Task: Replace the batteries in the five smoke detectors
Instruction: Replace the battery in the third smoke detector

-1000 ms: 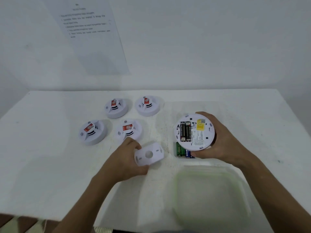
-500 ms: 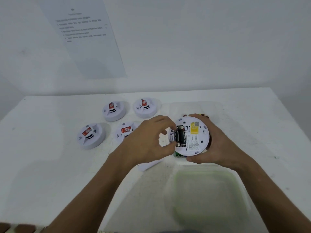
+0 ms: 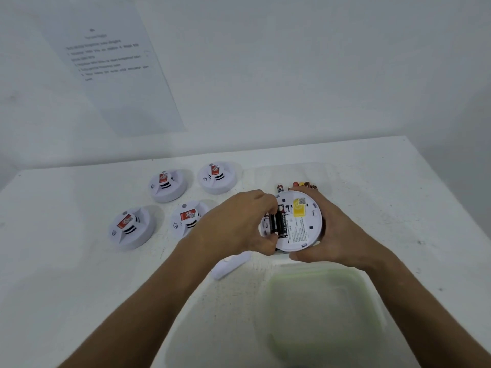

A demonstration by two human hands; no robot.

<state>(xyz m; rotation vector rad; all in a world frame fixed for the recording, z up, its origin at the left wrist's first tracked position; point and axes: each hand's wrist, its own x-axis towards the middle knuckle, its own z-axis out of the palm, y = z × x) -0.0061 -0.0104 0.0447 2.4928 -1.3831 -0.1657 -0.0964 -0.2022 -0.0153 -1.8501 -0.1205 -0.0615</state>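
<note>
1. Right hand (image 3: 342, 235) curled round the rim of the open smoke detector (image 3: 300, 221), back side up, held just above the desk (image 3: 66, 288) at centre right.
2. Left hand (image 3: 239, 224) with fingertips curled into the battery bay, pinching at the black batteries (image 3: 279, 224) seated there; exact contact hidden by the fingers.
3. Step in hand, by the look of it: prying the old cells out of the first detector.
4. Best done by pushing a cell toward its spring end and lifting the free end, one cell at a time, with the right hand's grip kept firm so the shell does not twist.
5. Worth noting the polarity marks before anything comes out.
6. Removed cover plate (image 3: 231, 264) lying on the desk just beneath the left wrist; easy to knock with the forearm.
7. Loose batteries (image 3: 303, 185) lined up on the desk just behind the held detector, partly hidden by it; old or new impossible to tell.
8. Four more smoke detectors (image 3: 170, 185) face up in a cluster to the left, apparently unopened.
9. Pale green lidded container (image 3: 318, 309) near the front edge, directly below both hands, crowding any set-down spot.
10. Printed sheet (image 3: 111, 67) on the wall behind, text too blurred to read.
</note>
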